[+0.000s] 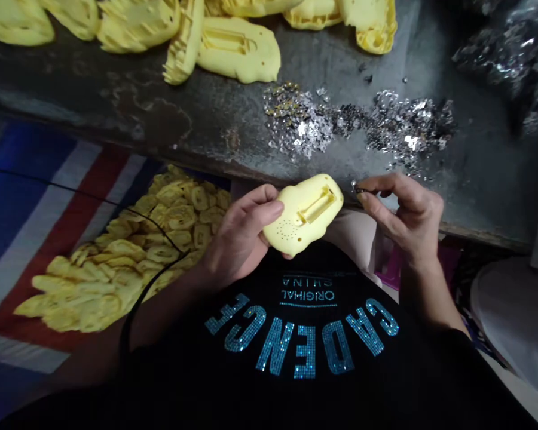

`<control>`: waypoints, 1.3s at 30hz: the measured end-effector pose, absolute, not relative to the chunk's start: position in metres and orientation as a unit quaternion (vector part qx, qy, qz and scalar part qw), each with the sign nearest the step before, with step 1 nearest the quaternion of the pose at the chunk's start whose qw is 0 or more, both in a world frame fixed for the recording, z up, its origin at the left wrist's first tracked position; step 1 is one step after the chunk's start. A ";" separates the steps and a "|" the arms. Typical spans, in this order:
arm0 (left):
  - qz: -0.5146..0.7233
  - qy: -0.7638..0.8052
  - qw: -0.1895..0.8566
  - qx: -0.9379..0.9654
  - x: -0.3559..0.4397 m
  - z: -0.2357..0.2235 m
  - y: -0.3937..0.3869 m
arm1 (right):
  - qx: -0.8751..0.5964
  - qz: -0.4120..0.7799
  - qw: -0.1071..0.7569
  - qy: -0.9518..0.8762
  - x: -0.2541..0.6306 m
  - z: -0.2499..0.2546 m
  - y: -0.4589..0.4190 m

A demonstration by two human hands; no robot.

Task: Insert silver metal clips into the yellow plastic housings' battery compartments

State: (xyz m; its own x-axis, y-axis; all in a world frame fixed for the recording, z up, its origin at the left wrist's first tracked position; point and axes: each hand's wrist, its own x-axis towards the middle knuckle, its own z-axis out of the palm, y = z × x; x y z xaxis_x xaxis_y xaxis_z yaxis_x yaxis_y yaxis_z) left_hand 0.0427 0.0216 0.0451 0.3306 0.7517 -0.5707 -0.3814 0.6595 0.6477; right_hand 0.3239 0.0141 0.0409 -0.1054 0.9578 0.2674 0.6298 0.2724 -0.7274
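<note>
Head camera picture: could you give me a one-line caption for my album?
Left hand holds a yellow plastic shell; right hand pinches small metal pieces below the worktop's shiny piles.

Dark stained tbl (130, 113) holds yellow shells (255, 54) on far side, small metal pcs (314, 122) nearer & shiny pile (506, 54) far R.

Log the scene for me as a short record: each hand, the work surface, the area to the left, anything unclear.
left hand: grips a yellow shell, its long recess and dotted holes facing up
right hand: pinches a small metal piece near the shell, not touching it
bench: loose silvery pieces near the front edge; more yellow shells behind
left area: heap of yellow parts on striped sheeting
unclear: exact shape of the pinched piece
</note>
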 end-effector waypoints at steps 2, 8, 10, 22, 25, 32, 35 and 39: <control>0.365 0.446 0.794 0.194 0.044 0.048 0.020 | -0.525 0.248 0.381 -0.719 0.316 0.053 0.009; 0.377 0.436 0.792 0.201 0.044 0.058 0.012 | -0.474 0.196 0.347 -0.785 0.306 0.065 0.008; 0.377 0.436 0.790 0.209 0.044 0.061 0.010 | -0.458 0.176 0.339 -0.803 0.306 0.068 0.009; 0.371 0.427 0.794 0.223 0.043 0.066 0.006 | -0.480 0.190 0.287 -0.807 0.304 0.080 -0.002; 0.372 0.421 0.800 0.211 0.044 0.063 0.005 | -0.480 0.169 0.288 -0.811 0.302 0.079 -0.006; 0.361 0.417 0.807 0.211 0.044 0.063 0.003 | -0.457 0.055 0.269 -0.846 0.295 0.079 -0.013; 0.354 0.418 0.809 0.215 0.045 0.063 0.004 | -0.461 0.048 0.261 -0.847 0.294 0.080 -0.016; 0.353 0.420 0.806 0.223 0.046 0.063 0.005 | -0.474 0.047 0.262 -0.839 0.294 0.079 -0.018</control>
State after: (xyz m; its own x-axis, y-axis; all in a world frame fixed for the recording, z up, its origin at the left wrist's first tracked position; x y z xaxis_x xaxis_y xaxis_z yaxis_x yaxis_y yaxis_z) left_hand 0.0464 0.0046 0.0633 0.3980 0.7558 -0.5200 -0.3817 0.6518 0.6553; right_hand 0.2945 -0.0183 0.0786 -0.4130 0.8208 0.3947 0.7710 0.5458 -0.3281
